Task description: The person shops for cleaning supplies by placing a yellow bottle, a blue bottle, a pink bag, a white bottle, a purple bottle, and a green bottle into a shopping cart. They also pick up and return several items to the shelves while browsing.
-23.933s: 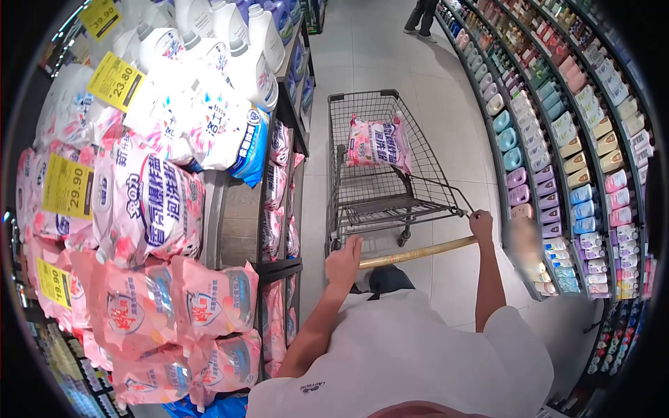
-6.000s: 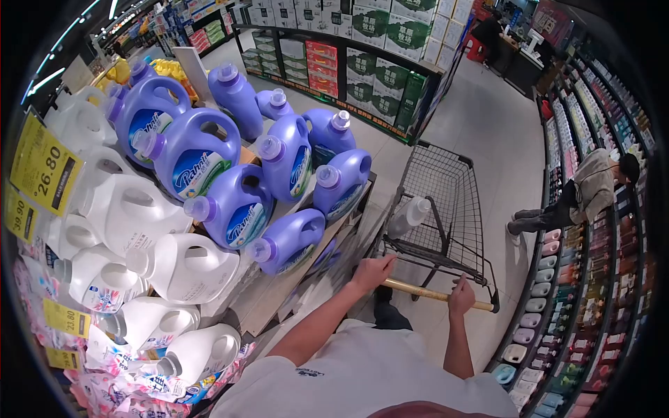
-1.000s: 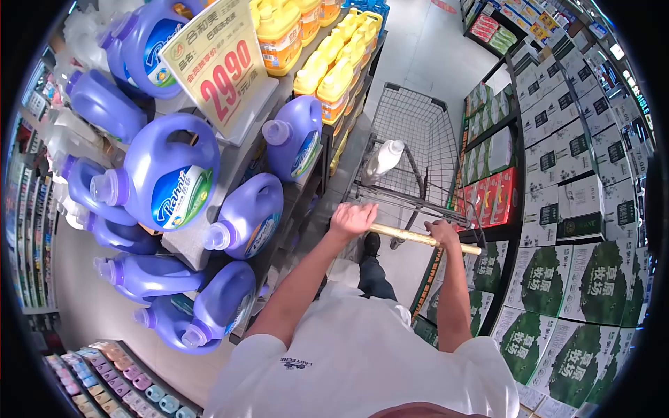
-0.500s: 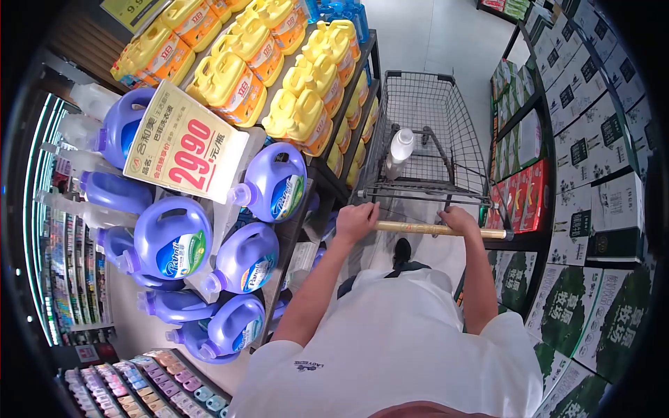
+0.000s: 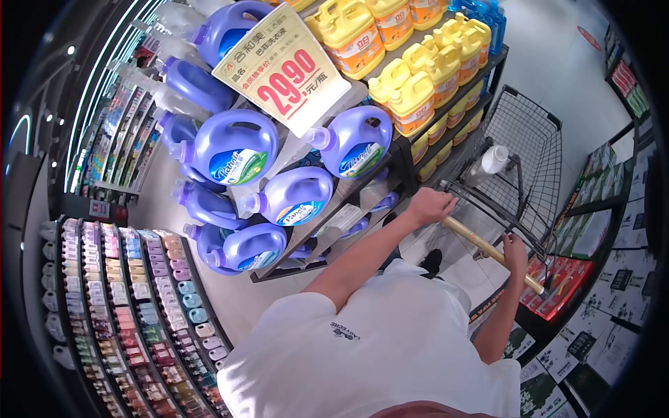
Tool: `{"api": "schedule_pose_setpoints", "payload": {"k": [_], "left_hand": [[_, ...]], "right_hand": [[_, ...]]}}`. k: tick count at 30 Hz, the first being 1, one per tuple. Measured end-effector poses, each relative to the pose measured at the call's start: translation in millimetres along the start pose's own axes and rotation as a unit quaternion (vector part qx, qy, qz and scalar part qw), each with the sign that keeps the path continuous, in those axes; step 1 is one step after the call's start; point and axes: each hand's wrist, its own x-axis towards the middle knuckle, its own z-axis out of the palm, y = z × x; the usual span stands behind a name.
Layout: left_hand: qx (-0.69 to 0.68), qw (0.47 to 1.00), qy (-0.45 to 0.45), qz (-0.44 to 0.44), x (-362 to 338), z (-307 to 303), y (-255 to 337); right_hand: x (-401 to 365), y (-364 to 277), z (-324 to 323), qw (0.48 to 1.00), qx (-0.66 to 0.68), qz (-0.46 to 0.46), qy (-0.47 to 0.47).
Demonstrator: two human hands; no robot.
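Observation:
A wire shopping cart (image 5: 529,129) stands ahead of me, right of centre, slanting across the view. My left hand (image 5: 431,207) is closed around the left end of its tan handle (image 5: 477,242). Nearer the handle's other end, my right hand (image 5: 515,253) has its fingers curled over the bar. Inside the cart, close to the handle side, is a white bottle (image 5: 489,163) with a white cap. Its label cannot be read.
Purple detergent bottles (image 5: 237,146) crowd the display left of me, under a price sign (image 5: 284,70). Yellow jugs (image 5: 403,97) fill the shelves beyond. Stacked cartons (image 5: 620,279) and red boxes (image 5: 561,282) line the right side. A curved shelf of small bottles (image 5: 132,299) stands lower left.
My view has turned left, so the cart, hands and display sit further right and the handle slants more. More of the lower-left shelf shows. Both hands stay on the handle.

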Motion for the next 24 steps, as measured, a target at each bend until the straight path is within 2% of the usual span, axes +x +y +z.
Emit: {"api": "schedule_pose_setpoints", "payload": {"k": [3, 5, 8, 10, 14, 16, 17, 19, 21, 23, 24], "left_hand": [[-0.014, 1.000, 0.006, -0.004, 1.6, -2.8, -0.8], [-0.022, 0.999, -0.024, -0.008, 0.8, -0.3, -3.9], [-0.016, 0.999, -0.029, -0.010, 0.3, -0.2, -7.5], [-0.023, 0.999, -0.038, -0.014, -1.8, 1.2, -8.0], [-0.055, 0.998, 0.007, 0.028, -3.3, -13.6, -6.5], [-0.160, 0.976, 0.145, -0.011, -4.3, -34.2, 2.5], [-0.154, 0.978, 0.143, -0.011, -6.1, -46.9, 0.9], [-0.111, 0.949, 0.285, -0.069, -19.6, -75.2, -2.7], [-0.090, 0.898, 0.406, -0.147, -36.4, -89.8, -16.0], [-0.010, 0.846, 0.504, -0.171, -40.9, -112.5, -42.9], [0.016, 0.831, 0.523, -0.186, -38.8, -128.8, -52.8]], "right_hand": [[-0.8, -0.4, 1.0, 0.998, -0.016, -0.013, 0.063], [0.7, -0.5, 1.1, 0.995, -0.031, -0.020, 0.090], [-0.9, -6.3, -5.2, 0.996, -0.024, -0.026, 0.084], [-6.7, -19.9, -14.1, 1.000, -0.005, 0.018, 0.017], [0.5, -6.8, -7.1, 0.999, 0.012, 0.006, 0.030], [-0.4, -7.7, -7.3, 0.999, 0.012, -0.011, 0.036], [-0.8, -13.2, -8.0, 0.999, 0.017, -0.013, 0.034], [-5.3, -16.2, -14.0, 0.999, 0.037, 0.004, 0.018], [-3.6, -10.8, -11.8, 0.998, 0.056, 0.007, 0.030], [-2.2, -8.5, -9.3, 0.998, 0.015, 0.000, 0.056], [-0.8, -6.5, -6.0, 0.998, 0.020, 0.005, 0.058]]}}
